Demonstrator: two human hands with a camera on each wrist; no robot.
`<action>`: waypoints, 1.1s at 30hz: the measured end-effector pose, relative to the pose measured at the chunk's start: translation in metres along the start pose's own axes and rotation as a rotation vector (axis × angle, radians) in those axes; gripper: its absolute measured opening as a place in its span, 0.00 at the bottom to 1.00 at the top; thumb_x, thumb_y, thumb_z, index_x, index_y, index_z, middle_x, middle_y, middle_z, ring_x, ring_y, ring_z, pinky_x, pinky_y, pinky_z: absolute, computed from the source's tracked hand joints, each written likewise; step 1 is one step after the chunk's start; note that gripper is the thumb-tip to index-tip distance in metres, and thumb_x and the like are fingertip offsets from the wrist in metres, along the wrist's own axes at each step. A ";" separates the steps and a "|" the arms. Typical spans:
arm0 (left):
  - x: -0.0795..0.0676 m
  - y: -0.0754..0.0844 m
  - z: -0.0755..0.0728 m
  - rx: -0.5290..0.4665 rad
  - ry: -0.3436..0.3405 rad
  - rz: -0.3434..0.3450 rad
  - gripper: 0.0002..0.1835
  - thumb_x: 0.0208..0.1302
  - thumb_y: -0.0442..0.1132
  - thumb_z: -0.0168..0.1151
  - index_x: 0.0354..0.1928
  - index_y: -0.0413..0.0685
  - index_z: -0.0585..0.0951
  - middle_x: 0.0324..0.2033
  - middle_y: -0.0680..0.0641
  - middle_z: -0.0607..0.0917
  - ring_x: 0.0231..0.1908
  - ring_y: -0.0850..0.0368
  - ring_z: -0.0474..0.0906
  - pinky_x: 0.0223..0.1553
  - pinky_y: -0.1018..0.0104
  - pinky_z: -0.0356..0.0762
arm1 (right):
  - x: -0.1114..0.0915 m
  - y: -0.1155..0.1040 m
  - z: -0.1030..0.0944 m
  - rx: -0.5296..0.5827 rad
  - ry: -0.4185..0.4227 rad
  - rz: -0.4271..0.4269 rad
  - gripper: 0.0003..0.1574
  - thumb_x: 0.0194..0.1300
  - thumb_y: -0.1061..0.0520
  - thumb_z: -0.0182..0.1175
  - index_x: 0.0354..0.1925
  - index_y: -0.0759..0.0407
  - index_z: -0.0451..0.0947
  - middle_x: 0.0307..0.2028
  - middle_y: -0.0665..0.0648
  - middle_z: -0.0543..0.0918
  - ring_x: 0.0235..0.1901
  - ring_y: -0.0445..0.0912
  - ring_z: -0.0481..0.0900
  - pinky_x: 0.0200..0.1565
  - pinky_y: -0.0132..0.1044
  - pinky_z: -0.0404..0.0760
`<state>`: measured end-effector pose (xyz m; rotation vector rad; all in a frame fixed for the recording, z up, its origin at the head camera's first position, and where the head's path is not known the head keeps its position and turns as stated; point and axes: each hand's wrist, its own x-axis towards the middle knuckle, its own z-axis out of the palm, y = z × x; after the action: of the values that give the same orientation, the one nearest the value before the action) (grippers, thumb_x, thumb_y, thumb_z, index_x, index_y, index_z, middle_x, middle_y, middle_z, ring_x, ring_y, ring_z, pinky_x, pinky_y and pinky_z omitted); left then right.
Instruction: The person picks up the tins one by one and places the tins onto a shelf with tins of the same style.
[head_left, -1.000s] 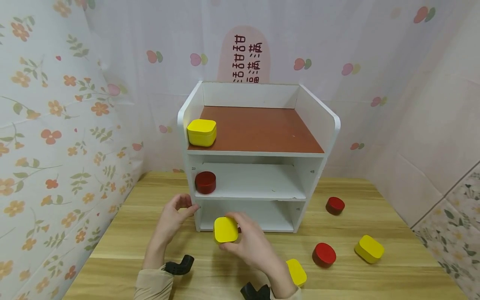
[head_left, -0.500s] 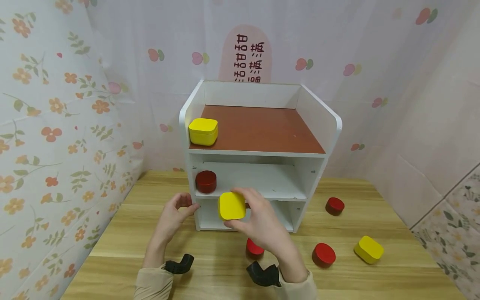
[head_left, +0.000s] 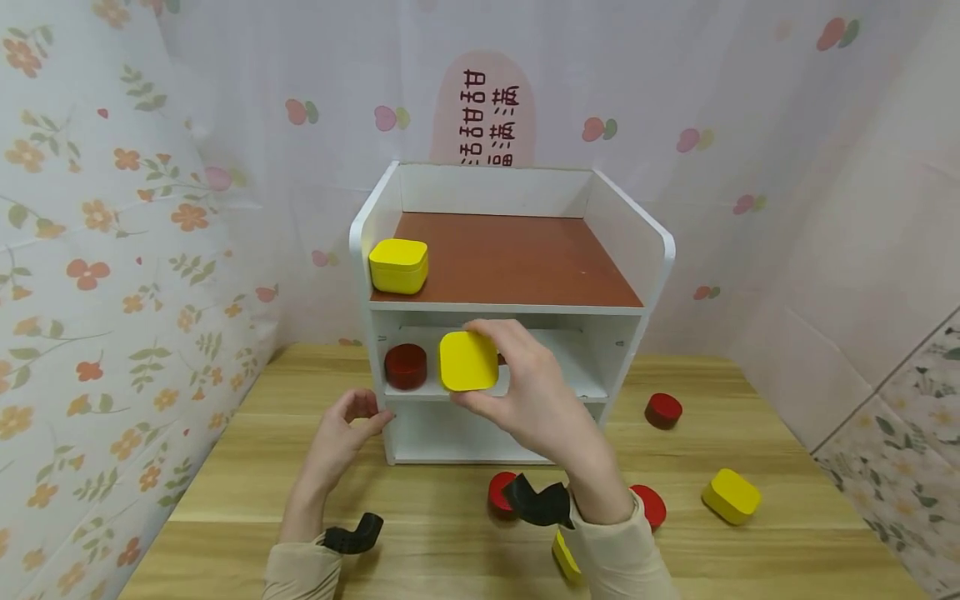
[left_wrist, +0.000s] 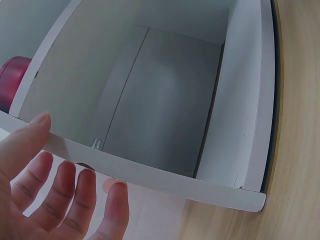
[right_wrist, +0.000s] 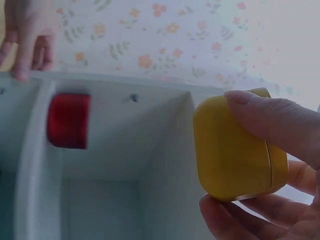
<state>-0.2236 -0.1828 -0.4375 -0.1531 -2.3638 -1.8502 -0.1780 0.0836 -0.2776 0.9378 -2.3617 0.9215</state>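
My right hand [head_left: 536, 396] holds a yellow box [head_left: 468, 362] with rounded corners between thumb and fingers, in front of the white shelf unit's [head_left: 506, 309] middle level. A seam runs round the box in the right wrist view. To its left, a round red box [head_left: 406, 367] stands on the middle shelf. Another yellow box [head_left: 399, 267] occupies the left front corner of the brown top. My left hand [head_left: 341, 437] is at the unit's left side panel [left_wrist: 135, 170], thumb tip at its front edge and loosely bent fingers along the outer side.
On the wooden table [head_left: 420, 533] lie round red boxes [head_left: 663, 411], one partly behind the right sleeve, and yellow boxes [head_left: 732, 496]. A patterned cloth [head_left: 315, 167] hangs behind the unit. The bottom compartment [left_wrist: 160, 100] appears in the left wrist view.
My right hand has lifted the yellow box from in front of the bottom compartment up to the middle shelf's height. The left hand stays at the side panel.
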 end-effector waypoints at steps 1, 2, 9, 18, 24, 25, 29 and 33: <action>0.000 0.000 -0.001 0.000 0.000 0.001 0.18 0.60 0.40 0.71 0.46 0.40 0.75 0.41 0.43 0.78 0.47 0.50 0.72 0.48 0.57 0.68 | 0.003 -0.001 -0.002 -0.011 0.007 -0.008 0.43 0.50 0.56 0.78 0.61 0.60 0.70 0.54 0.53 0.75 0.47 0.44 0.73 0.46 0.37 0.80; 0.000 -0.001 -0.001 0.000 -0.003 0.003 0.18 0.60 0.41 0.71 0.46 0.40 0.75 0.41 0.43 0.78 0.47 0.50 0.72 0.48 0.57 0.68 | 0.006 -0.002 -0.005 -0.017 0.015 -0.014 0.43 0.50 0.56 0.78 0.61 0.60 0.70 0.55 0.54 0.75 0.47 0.45 0.74 0.46 0.37 0.80; 0.000 -0.002 -0.001 0.007 -0.005 0.006 0.19 0.61 0.42 0.71 0.46 0.41 0.75 0.41 0.43 0.78 0.47 0.50 0.72 0.48 0.57 0.67 | 0.027 -0.001 -0.027 -0.014 0.036 -0.038 0.43 0.51 0.56 0.77 0.62 0.60 0.69 0.54 0.54 0.75 0.47 0.46 0.74 0.48 0.38 0.79; 0.000 -0.001 -0.001 0.007 -0.003 0.008 0.19 0.61 0.42 0.71 0.46 0.40 0.75 0.41 0.43 0.78 0.48 0.50 0.72 0.48 0.57 0.67 | 0.054 0.007 -0.046 0.001 0.005 -0.013 0.42 0.52 0.54 0.77 0.62 0.60 0.69 0.56 0.54 0.75 0.49 0.45 0.74 0.51 0.36 0.79; 0.000 -0.001 -0.001 0.008 0.005 0.015 0.18 0.60 0.41 0.71 0.46 0.40 0.75 0.41 0.43 0.78 0.48 0.51 0.72 0.48 0.59 0.70 | 0.069 0.009 -0.053 -0.012 -0.030 0.007 0.42 0.53 0.54 0.76 0.62 0.60 0.69 0.54 0.55 0.75 0.47 0.47 0.75 0.47 0.36 0.81; 0.000 -0.001 -0.001 0.009 0.004 0.015 0.18 0.60 0.41 0.71 0.46 0.40 0.75 0.41 0.43 0.78 0.48 0.51 0.72 0.48 0.59 0.70 | 0.071 0.010 -0.054 -0.019 -0.036 0.009 0.42 0.53 0.53 0.76 0.62 0.60 0.69 0.54 0.55 0.75 0.47 0.47 0.75 0.47 0.36 0.81; 0.000 -0.002 0.000 0.014 0.001 0.021 0.18 0.61 0.41 0.71 0.46 0.40 0.75 0.41 0.43 0.78 0.48 0.50 0.73 0.48 0.58 0.69 | 0.079 0.014 -0.054 -0.050 -0.060 0.032 0.42 0.54 0.50 0.75 0.62 0.59 0.69 0.55 0.55 0.75 0.47 0.47 0.75 0.46 0.35 0.80; 0.000 -0.002 0.000 0.017 0.001 0.032 0.18 0.61 0.41 0.70 0.45 0.40 0.75 0.40 0.43 0.78 0.47 0.50 0.73 0.47 0.58 0.68 | 0.083 0.018 -0.053 -0.076 -0.077 0.047 0.42 0.55 0.48 0.74 0.62 0.59 0.69 0.55 0.55 0.76 0.45 0.47 0.75 0.46 0.36 0.78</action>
<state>-0.2241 -0.1836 -0.4396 -0.1872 -2.3614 -1.8154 -0.2394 0.0950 -0.1995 0.9064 -2.4747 0.8207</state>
